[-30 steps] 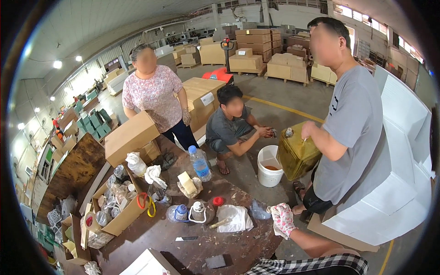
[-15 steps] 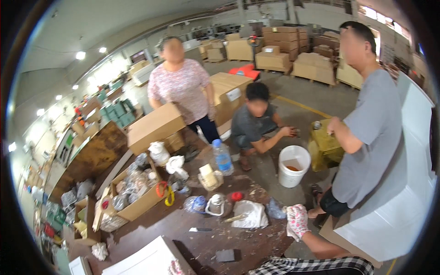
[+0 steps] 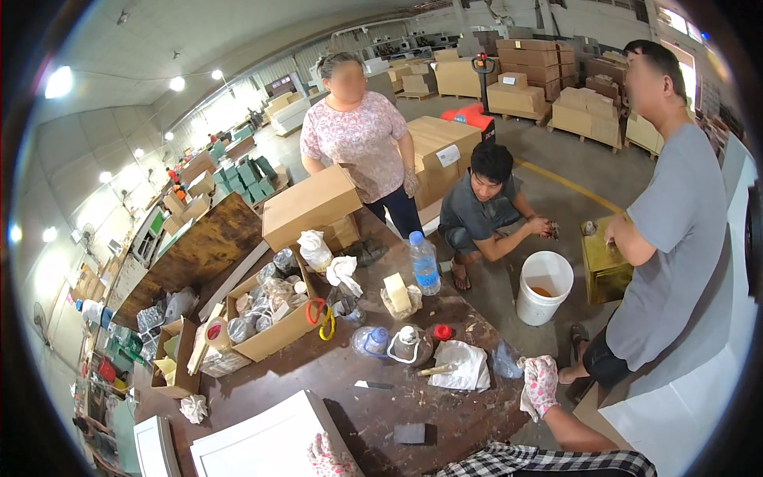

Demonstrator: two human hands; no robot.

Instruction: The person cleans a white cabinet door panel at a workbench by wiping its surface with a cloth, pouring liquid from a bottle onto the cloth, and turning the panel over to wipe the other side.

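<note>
My left hand (image 3: pixel 331 456), in a white glove with pink flowers, lies over the white framed panel (image 3: pixel 254 439) at the lower edge, fingers spread. At the table's right side, my right hand (image 3: pixel 542 385) in a matching glove is closed on what looks like a white cloth (image 3: pixel 528 407), mostly hidden by the fingers. Beside it lie a clear plastic bag (image 3: pixel 505 360) and a white sheet (image 3: pixel 469 370) with a brush-like stick (image 3: pixel 439 369) on it. A small grey block (image 3: pixel 409 433) and a knife (image 3: pixel 372 385) rest between my hands.
Bottles (image 3: pixel 409 346), a water bottle (image 3: pixel 424 266), yellow-and-red scissors (image 3: pixel 322 318) and a filled carton (image 3: pixel 274 334) stand on the table. Beyond its right edge, a person (image 3: pixel 493 211) squats by a white bucket (image 3: pixel 544 288); another stands at a yellow can (image 3: pixel 608 262). A third stands behind boxes.
The view has swung left, so the scene sits farther right. More of my left hand shows on the panel. My right hand keeps its closed grip beside the plastic bag.
</note>
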